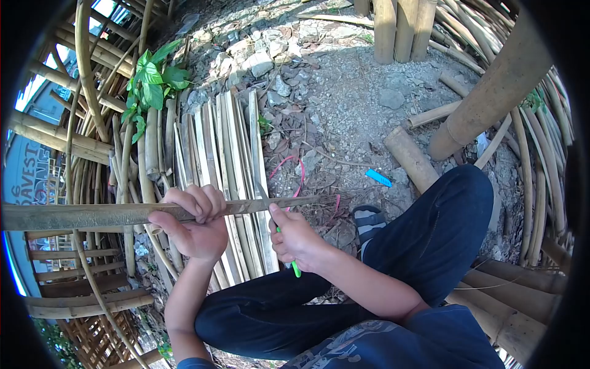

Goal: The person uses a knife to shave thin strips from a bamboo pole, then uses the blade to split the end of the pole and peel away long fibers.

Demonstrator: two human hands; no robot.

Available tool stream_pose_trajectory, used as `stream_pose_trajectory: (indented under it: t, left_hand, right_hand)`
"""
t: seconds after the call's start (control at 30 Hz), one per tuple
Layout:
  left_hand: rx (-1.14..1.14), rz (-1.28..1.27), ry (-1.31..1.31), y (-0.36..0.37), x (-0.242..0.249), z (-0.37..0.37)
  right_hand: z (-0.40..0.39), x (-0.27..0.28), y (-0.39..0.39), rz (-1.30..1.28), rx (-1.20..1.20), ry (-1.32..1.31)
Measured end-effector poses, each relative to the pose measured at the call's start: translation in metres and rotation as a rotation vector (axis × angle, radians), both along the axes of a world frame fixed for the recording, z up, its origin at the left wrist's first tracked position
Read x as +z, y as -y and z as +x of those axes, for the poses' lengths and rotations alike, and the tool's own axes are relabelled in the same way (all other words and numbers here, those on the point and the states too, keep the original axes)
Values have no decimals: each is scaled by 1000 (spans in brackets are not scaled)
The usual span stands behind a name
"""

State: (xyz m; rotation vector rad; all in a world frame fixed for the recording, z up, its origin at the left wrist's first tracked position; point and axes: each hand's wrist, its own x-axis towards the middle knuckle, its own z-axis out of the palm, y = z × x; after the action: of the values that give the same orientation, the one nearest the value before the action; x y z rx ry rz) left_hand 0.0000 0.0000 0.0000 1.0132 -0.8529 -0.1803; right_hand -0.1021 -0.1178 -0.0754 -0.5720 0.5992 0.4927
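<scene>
Since the right hand (298, 241) is clenched round the green-handled knife (297, 269), whose blade (262, 189) sits at the pole (92, 216), a slip toward the left hand (200, 227), curled round that same pole, could cut it. Pole crosses above the split strips (232, 147); support at its thin end isn't clear, so it might twist or dip.

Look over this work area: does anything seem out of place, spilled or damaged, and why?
Two things look odd on the ground: a bright blue object, too unclear to identify, and loose pink string among dry leaves. Their colours make them look like stray litter near the bamboo strips.
</scene>
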Motion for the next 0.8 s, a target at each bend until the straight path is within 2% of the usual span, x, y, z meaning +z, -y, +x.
stream_pose_trajectory:
  t: [0.07,0.1,0.17,0.2,0.27,0.3,0.37,0.43,0.5,0.57,0.63,0.7,0.8]
  left_hand:
    - [122,-15,-61,2,3,0]
    - [127,-19,-89,4,0,-3]
    - [272,-21,-143,4,4,1]
    - [252,-32,-147,-2,4,6]
    - [313,-66,-197,0,8,7]
    - [379,-100,-240,0,10,9]
    - [340,-95,-212,-13,6,22]
    - [549,-88,-235,-14,4,32]
    - [542,-67,-224,-20,-5,35]
    - [471,-71,-201,-22,-16,38]
    - [439,-40,-63,-18,-18,34]
    - [286,-70,-4,-19,-19,30]
    - [255,-112,-27,-14,-24,23]
  right_hand:
    - [4,-15,17,100,-150,36]
    - [1,-24,29,59,-197,20]
    - [7,-43,41,16,-302,-23]
    - [9,-55,44,20,-305,-23]
    - [9,-86,50,-157,-425,-90]
    - [8,-107,50,-158,-424,-94]
    - [4,-153,45,-405,-468,-75]
    - [-1,-180,38,-487,-468,-93]
    - [-9,-197,30,-479,-407,-164]
    - [-7,-271,10,-818,-316,-161]
    - [-7,-274,3,-925,-241,-308]
    - [-10,-283,5,-975,-286,-341]
    - [-12,-305,6,-1002,-337,-349]
